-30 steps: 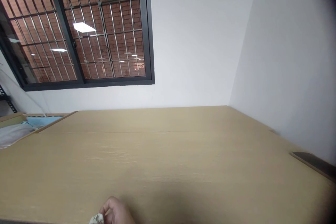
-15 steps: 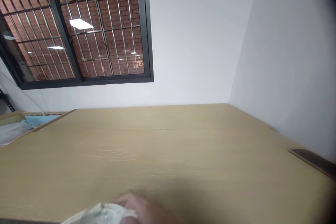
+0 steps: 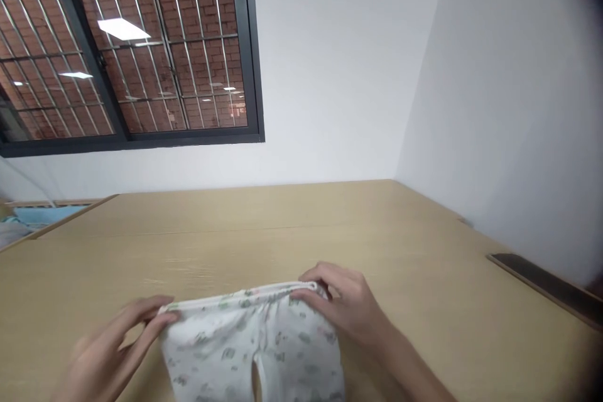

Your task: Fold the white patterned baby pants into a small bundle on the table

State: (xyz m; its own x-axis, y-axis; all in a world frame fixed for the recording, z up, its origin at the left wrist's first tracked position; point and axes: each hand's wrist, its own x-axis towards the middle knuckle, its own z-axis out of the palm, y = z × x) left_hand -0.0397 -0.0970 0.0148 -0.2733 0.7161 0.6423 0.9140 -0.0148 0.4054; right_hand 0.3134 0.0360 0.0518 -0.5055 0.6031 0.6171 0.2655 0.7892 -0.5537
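Note:
A small pair of white pants with a grey-green print hangs stretched between my hands at the bottom of the view. Its elastic waistband runs nearly level, and a slit shows between the legs; the lower ends lie outside the frame. My left hand pinches the left corner of the waistband between thumb and fingers. At the right end of the same waistband, my right hand grips the fabric with the thumb in front.
Below and behind the pants spreads a wide wooden tabletop. White walls meet at its far right corner. A dark recessed slot lies along the right edge. A barred window is at upper left, with blue cloth beyond the table's left edge.
The pants have come up into view, spread by the waistband. Both hands now show, where before one blurred hand with bunched white cloth was visible. The view has shifted right.

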